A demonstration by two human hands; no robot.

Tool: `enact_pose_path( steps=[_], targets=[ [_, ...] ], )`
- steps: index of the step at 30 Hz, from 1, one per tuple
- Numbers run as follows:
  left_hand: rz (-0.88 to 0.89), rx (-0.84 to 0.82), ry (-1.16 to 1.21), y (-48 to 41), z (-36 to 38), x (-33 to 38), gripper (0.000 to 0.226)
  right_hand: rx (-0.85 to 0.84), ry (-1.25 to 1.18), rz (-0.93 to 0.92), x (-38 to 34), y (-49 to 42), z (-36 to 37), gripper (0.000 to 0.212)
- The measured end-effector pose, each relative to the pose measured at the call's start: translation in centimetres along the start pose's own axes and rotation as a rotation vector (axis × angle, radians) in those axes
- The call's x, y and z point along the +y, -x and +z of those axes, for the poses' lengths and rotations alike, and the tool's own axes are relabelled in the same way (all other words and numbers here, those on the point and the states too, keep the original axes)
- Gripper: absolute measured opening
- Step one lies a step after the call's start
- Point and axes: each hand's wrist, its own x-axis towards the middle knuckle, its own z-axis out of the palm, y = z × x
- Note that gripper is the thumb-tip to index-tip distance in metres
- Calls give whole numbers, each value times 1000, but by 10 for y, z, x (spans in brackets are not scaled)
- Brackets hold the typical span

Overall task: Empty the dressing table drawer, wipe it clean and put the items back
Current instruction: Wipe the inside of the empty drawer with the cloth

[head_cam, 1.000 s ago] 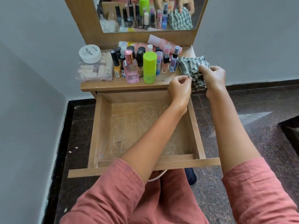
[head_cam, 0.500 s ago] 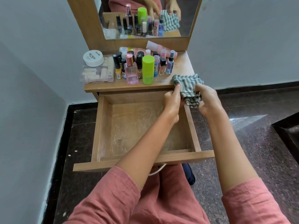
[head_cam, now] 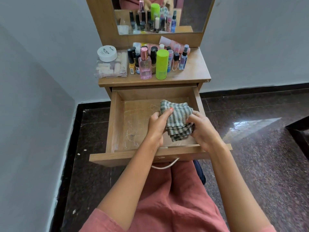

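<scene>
A striped cloth (head_cam: 177, 121) is held inside the open drawer (head_cam: 115, 124); it is clutched by the left grip (head_cam: 156, 126) and the right grip (head_cam: 203, 131).

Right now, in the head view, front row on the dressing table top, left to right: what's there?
Clear plastic compartment box → yellow nail polish bottle with black cap → square pink glass perfume bottle → lime-green cylindrical bottle → small clear spray bottle with bluish liquid.
</scene>
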Motion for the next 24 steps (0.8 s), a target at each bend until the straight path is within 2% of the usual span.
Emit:
enact_pose_path(
  steps=[3,5,8,11,13,15,18,20,24],
  targets=[
    [34,37,-51,5,-18,-5,22,12,58,43,9,3,8,14],
    [46,47,-96,6,-26,-6,25,-2,98,67,10,2,13,18],
    [50,40,-190,5,-33,-5,36,-112,151,175,8,-1,25,33],
    [61,3,-304,4,-36,-1,50,-165,40,258,8,-4,37,27],
    [88,-21,-403,0,-40,0,56,-125,87,231,12,-9,41,29],
    [132,-42,-539,-6,-48,1,53,-62,195,183,17,-15,42,30],
    [176,-44,-785,-19,-62,3,35,33,244,146,22,-26,39,31],
    [239,55,-843,-28,-72,9,29,72,293,131,21,-35,37,32],
    [477,415,-909,-37,-92,32,25,47,475,113,16,-54,35,39]
  ],
)
